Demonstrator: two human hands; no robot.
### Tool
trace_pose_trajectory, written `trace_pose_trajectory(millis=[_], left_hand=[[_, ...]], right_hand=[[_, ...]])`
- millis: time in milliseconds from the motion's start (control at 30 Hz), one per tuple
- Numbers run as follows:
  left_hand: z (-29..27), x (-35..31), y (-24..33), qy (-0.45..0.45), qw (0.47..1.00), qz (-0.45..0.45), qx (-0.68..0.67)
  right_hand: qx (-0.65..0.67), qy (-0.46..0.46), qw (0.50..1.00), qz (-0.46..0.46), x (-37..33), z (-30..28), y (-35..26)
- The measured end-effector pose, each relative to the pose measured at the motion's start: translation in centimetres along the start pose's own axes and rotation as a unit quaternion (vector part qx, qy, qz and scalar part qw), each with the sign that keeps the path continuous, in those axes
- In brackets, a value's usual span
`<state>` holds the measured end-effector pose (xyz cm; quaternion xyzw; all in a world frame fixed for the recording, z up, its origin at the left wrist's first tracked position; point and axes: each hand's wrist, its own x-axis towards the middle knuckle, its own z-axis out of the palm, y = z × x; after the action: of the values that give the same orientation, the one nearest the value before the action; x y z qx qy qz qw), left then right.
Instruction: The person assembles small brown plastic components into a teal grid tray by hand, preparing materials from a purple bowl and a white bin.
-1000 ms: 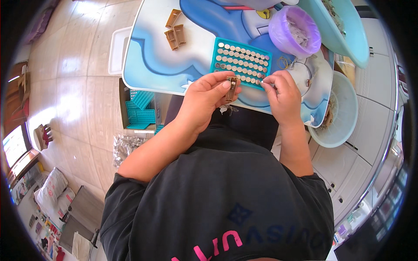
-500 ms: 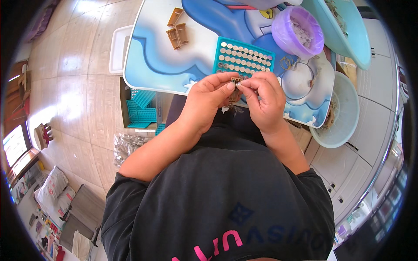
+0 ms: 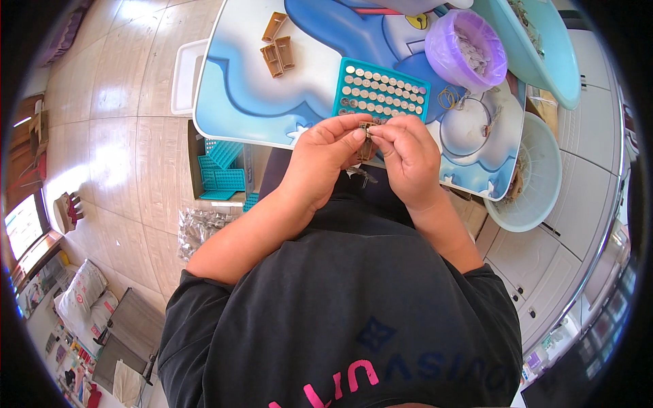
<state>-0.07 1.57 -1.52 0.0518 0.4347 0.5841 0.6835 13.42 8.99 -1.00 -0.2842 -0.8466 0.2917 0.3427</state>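
My left hand [image 3: 325, 151] grips a small brown plastic casing [image 3: 365, 151] between thumb and fingers, just past the near edge of the table. Opposite it, my right hand [image 3: 412, 162] has thumb and forefinger pinched together at the casing's upper end, on a tiny light-coloured part that is too small to name. Thin dark strands hang below the casing. Right beyond my fingertips lies a teal tray [image 3: 336, 92] with rows of round silvery discs [image 3: 381, 89]. My fingers cover its near edge.
Several brown casings [image 3: 277, 57] lie at the table's far left. A purple lined basin [image 3: 432, 61] stands right of the tray, beside a wire ring [image 3: 488, 129]. Light-blue basins [image 3: 568, 61] flank the table's right. Teal trays [image 3: 223, 180] fill a box at lower left.
My right fingers have shifted slightly at the casing's upper end, and the light part between them shows less. The strands below have swung a little. My left hand stays in place.
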Motion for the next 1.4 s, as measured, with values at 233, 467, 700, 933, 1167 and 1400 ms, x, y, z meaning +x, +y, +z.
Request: trace_pose_trajectory(millis=[233, 467, 700, 933, 1167, 1400], left_hand=[[0.5, -0.3, 0.6, 0.005, 1.000, 0.001, 0.011], [0.4, -0.3, 0.5, 0.010, 1.000, -0.002, 0.010], [0.5, -0.3, 0.6, 0.012, 1.000, 0.000, 0.011], [0.1, -0.1, 0.5, -0.003, 1.000, 0.004, 0.017], [0.0, -0.1, 0.2, 0.004, 1.000, -0.003, -0.001], [0.4, -0.1, 0.1, 0.016, 1.000, 0.001, -0.006]], right_hand=[[-0.056, 0.084, 0.990, 0.100, -0.4, -3.0, 2.3], [-0.059, 0.072, 0.987, 0.131, -1.0, -3.0, 3.3], [-0.137, 0.040, 0.984, 0.110, -0.8, -3.0, 3.3], [-0.021, 0.035, 0.998, 0.038, 0.4, -1.4, 0.6], [-0.018, 0.015, 1.000, -0.011, 0.6, -0.2, 0.3], [-0.009, -0.025, 1.000, 0.017, 0.7, 0.0, -0.1]])
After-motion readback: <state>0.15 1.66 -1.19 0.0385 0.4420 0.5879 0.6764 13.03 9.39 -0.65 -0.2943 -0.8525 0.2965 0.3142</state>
